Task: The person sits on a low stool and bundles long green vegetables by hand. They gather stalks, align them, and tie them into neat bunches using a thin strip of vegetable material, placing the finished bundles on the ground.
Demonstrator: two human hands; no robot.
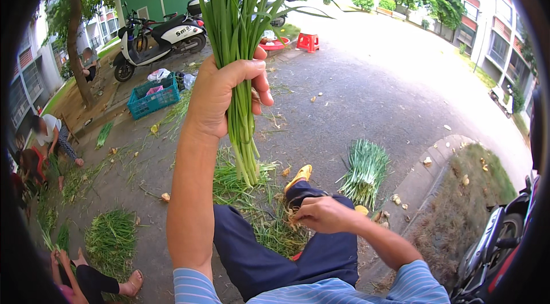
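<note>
My left hand (220, 95) is raised in front of me, its fingers wrapped round a bunch of chives (235, 23). The long green leaves stand up above the fist, and the paler stem ends hang below it. Lower down and to the right, over my leg, my right hand (323, 213) is closed in a pinch on a tuft of dry brown strands (293, 218). A heap of loose green trimmings (278, 235) lies on the ground between my legs. To the right, past my foot, rests a tidy pile of chives (365, 172).
At the left, a teal crate (153, 98) holds bags, with a scooter (160, 38) behind it. A red stool (308, 42) stands farther back. Several people sit at the left edge near another green heap (112, 241). A parked motorbike (492, 247) is at the lower right.
</note>
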